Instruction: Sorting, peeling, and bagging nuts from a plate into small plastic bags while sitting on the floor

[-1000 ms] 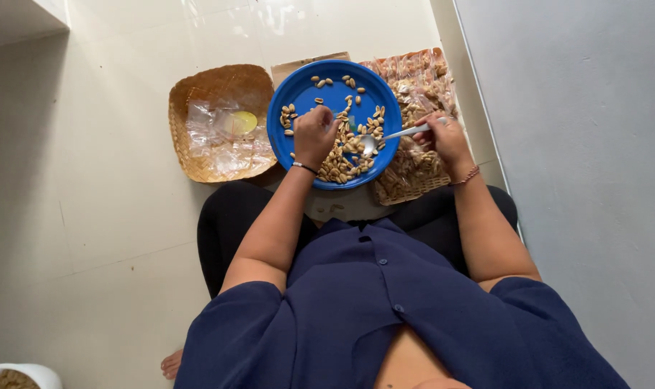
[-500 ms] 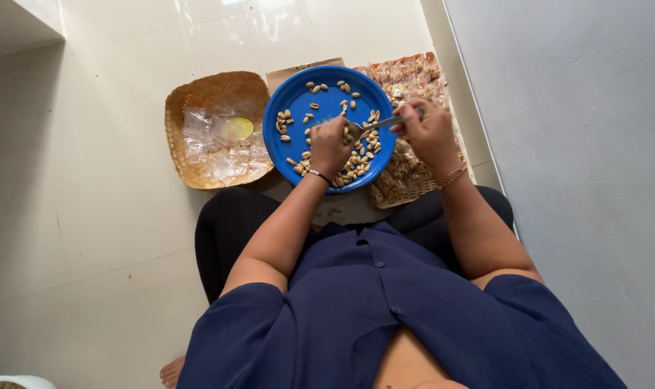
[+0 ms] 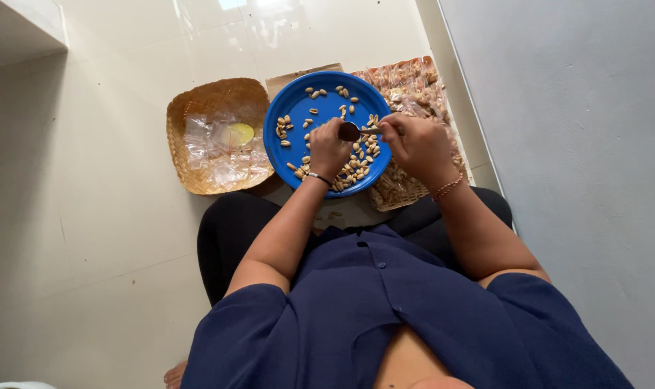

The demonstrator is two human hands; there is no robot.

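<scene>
A round blue plate (image 3: 291, 115) with several peanuts scattered on it sits on the floor in front of my knees. My left hand (image 3: 327, 148) hovers over the plate's near part with fingers curled, probably pinching a small clear bag; what it holds is hard to make out. My right hand (image 3: 414, 144) grips a metal spoon (image 3: 352, 132) whose bowl points left and meets my left hand's fingers.
A woven tray (image 3: 190, 115) with clear plastic bags and a yellow lid lies left of the plate. Another woven tray (image 3: 406, 79) with packed peanut bags lies right, against the grey wall (image 3: 579, 144). A cardboard piece (image 3: 298, 73) shows behind the plate.
My right hand has drawn the spoon left and closer to my left hand. The hands now meet above the plate.
</scene>
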